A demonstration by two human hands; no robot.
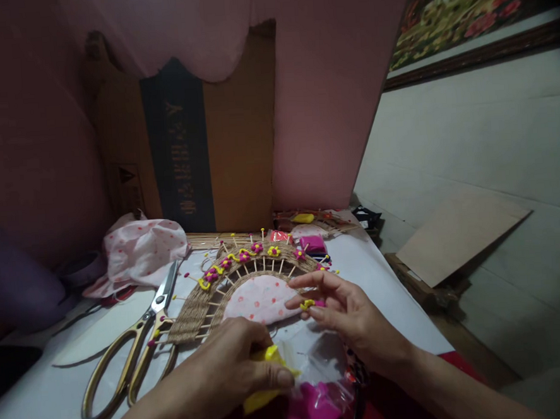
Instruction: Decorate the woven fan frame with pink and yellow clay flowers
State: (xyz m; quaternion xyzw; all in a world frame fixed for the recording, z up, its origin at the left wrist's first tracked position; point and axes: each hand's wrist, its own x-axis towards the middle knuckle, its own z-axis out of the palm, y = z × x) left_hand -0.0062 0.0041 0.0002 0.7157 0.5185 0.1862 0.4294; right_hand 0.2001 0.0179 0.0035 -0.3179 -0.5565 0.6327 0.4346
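Observation:
My left hand (242, 363) is closed, thumb on top, around a yellow clay packet (272, 355) in clear plastic. Beside it hangs a clear bag with magenta clay (315, 406). My right hand (345, 303) hovers over the right end of a woven fan-shaped piece (192, 319), its fingers curved and apart. A small yellow and pink clay bit (307, 304) shows between thumb and fingers; I cannot tell if they touch it. The woven arc carries pink and yellow clay flowers (243, 255), and sticks tipped with small balls. A dotted fabric half-circle (259, 299) fills its middle.
Large gold-handled scissors (147, 325) lie at the left, touching the woven piece's side. Behind them sits crumpled dotted cloth (142, 249). A cardboard box (238, 142) stands at the back, with clay packets (313, 244) before it. The white tabletop (395, 316) ends at the right.

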